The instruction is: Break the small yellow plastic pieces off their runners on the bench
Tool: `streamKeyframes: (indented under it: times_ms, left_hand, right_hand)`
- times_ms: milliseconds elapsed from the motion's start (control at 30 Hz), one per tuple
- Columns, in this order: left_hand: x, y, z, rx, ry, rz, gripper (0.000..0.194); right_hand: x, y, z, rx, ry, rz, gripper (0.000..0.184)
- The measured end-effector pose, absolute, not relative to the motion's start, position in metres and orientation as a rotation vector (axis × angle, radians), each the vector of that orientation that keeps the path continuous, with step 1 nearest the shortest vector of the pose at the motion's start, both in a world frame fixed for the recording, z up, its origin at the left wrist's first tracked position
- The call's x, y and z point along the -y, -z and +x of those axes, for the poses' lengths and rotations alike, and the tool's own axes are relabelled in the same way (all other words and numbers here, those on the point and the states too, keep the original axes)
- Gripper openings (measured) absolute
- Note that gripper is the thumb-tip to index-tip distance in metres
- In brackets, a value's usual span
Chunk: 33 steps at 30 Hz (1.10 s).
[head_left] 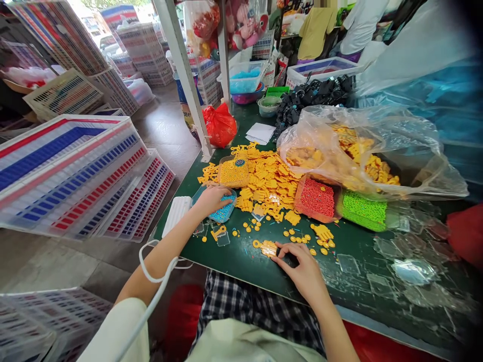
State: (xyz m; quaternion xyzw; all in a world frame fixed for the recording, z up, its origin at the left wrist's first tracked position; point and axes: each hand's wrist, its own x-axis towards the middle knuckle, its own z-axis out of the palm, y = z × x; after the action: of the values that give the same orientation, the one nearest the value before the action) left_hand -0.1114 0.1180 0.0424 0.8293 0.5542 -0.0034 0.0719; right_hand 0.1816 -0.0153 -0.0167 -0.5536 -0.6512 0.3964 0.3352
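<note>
The yellow piece (268, 248), shaped like a hand, was near the front edge of the worktop (241, 259), its ring (256, 244) pointing away from the right hand (304, 266). The right hand held its opposite end between thumb and fingertips; a dark thing (292, 259) was under these fingers, but I could not tell what it was. The left hand (214, 198) had its fingers down in the tray (222, 221) of blue beads (226, 210); whether it grasped any, I could not tell. In my judgement, the piece was light, stiff plastic, rather smooth. The thin ring looked the weakest part, so the broad body was probably better for a pinch. The beads seemed hard and likely to roll away
</note>
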Motion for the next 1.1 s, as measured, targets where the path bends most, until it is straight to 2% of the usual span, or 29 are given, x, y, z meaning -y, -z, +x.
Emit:
streamKeyframes:
  times_ms: [200, 533, 900, 1100]
  left_hand:
    - [-0.122, -0.038, -0.116, -1.635, 0.121, 2.499, 0.021]
    - [-0.105, -0.064, -0.147, -1.749, 0.204, 2.424, 0.02]
    - [-0.11, -0.057, -0.124, -1.476, 0.132, 2.413, 0.027]
    - [-0.115, -0.05, -0.117, -1.492, 0.184, 2.429, 0.02]
  right_hand:
    - [0.014, 0.018, 0.183, 1.695, -1.043, -1.452, 0.032]
    - [0.015, 0.019, 0.182, 1.696, -1.01, -1.454, 0.036]
    - [0.013, 0.012, 0.181, 1.675, -1.073, -1.452, 0.026]
    - [0.014, 0.011, 0.181, 1.651, -1.09, -1.424, 0.026]
